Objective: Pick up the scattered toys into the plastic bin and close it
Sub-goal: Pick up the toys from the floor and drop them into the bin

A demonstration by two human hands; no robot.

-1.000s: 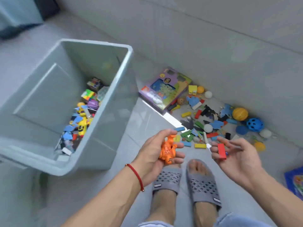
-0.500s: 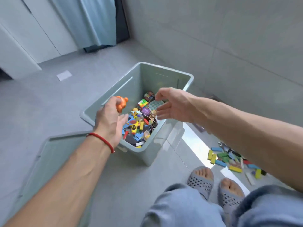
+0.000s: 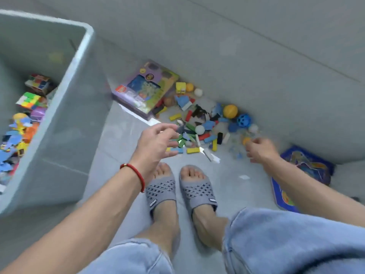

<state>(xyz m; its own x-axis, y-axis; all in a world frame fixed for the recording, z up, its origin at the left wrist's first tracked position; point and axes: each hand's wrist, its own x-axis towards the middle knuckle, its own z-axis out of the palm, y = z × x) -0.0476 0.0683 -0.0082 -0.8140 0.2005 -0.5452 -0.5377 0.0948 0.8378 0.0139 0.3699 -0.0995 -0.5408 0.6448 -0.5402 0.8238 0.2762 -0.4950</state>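
Two hands: both reach over the floor toward the toy pile, and both are blurred.
Left hand (image 3: 156, 141): fingers spread and relaxed, holding nothing; a red bracelet (image 3: 135, 173) sits on the wrist.
Right hand (image 3: 259, 149): fingers curled downward just beside a small orange ball (image 3: 245, 140); whether they grip anything I cannot tell.
Writing: a red label shows on the corner of the purple box (image 3: 146, 91), but no letters can be read (too blurred).
Bin (image 3: 65, 107): pale grey-green plastic with a rounded rim, open, standing on the floor at the left; its near wall is see-through enough to be milky.
Inside the bin: two puzzle cubes (image 3: 31, 99), blue flat pieces, yellow and orange bits, heaped on the bottom.
Toy pile (image 3: 199, 131): coloured blocks in red, yellow, green and blue, lying along the foot of the wall, between the two hands.
Balls: a yellow ball (image 3: 230, 111) and a blue holed ball (image 3: 244, 120) touch the wall; a white ball (image 3: 199, 129) lies among the blocks.
Blue board (image 3: 308, 171): flat on the floor at the right, partly under the right forearm.
Feet: grey slippers (image 3: 180, 192), close together, just short of the pile.
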